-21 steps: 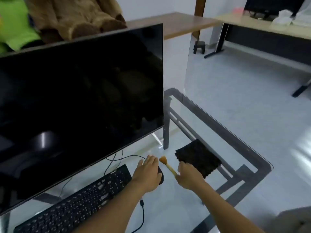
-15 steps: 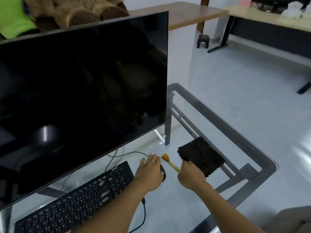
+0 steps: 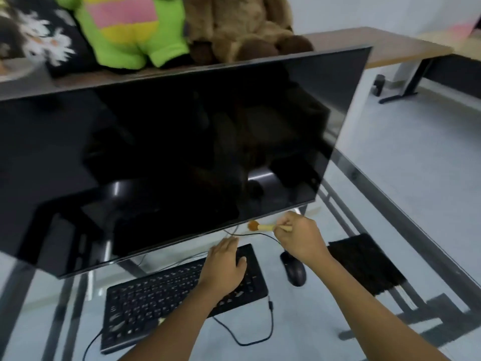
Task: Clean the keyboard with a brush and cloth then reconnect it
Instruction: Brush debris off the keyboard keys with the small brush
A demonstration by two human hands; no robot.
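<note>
Brush (image 3: 263, 226) gripped, left hand (image 3: 223, 267) seemingly steadying keyboard (image 3: 166, 295).

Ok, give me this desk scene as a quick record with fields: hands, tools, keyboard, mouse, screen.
left hand: resting flat on the right end of the keyboard
right hand: raised above the desk, pinching the brush handle
brush: held level, orange bristles pointing left, near the monitor's lower edge, off the keys
keyboard: black, on the glass desk, angled
cloth: dark, lying flat at the desk's right side, untouched
mouse: black, between keyboard and cloth
monitor: screen dark
desk: glass top, metal frame
</note>
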